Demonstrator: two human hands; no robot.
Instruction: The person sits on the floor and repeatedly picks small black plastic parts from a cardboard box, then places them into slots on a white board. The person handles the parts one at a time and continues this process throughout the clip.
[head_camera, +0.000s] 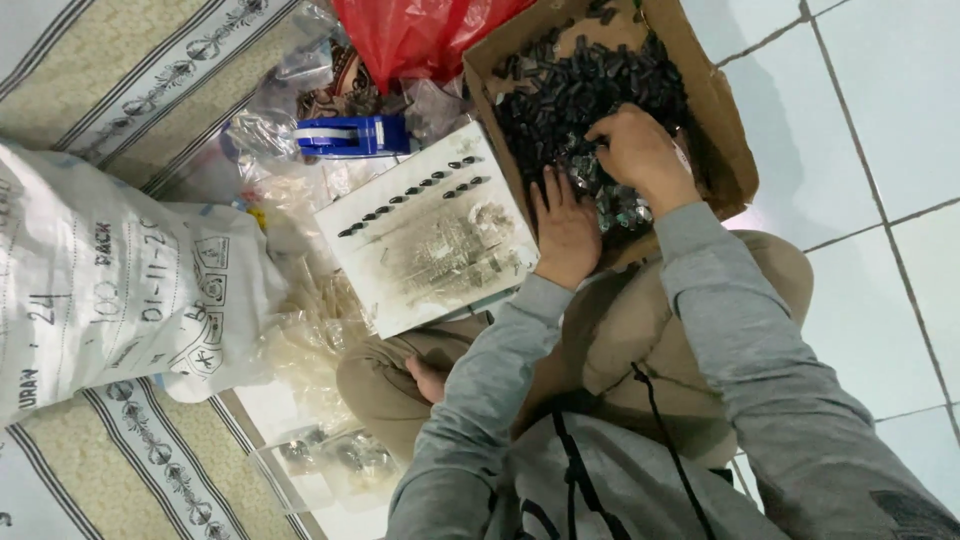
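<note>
Right hand (640, 150): fingertips buried among small black parts (580, 90), grip not readable. Left hand (565, 230): fingertips hidden at the cardboard box (725, 110) wall. Box top cut by frame edge. Red bag (420, 35) cropped above. White sack (110, 280) runs off left. Parts too small to identify.

You had blue tape dispenser (352, 135) lying at top edge of patterned mat (120, 70), red plastic bag (420, 35) just beside it. Large white sack (110, 290) with dark markings covered mat's left side. Clear plastic bags (320, 340) heaped between sack and your knee. White floor tiles (880, 130) lay at right.
</note>
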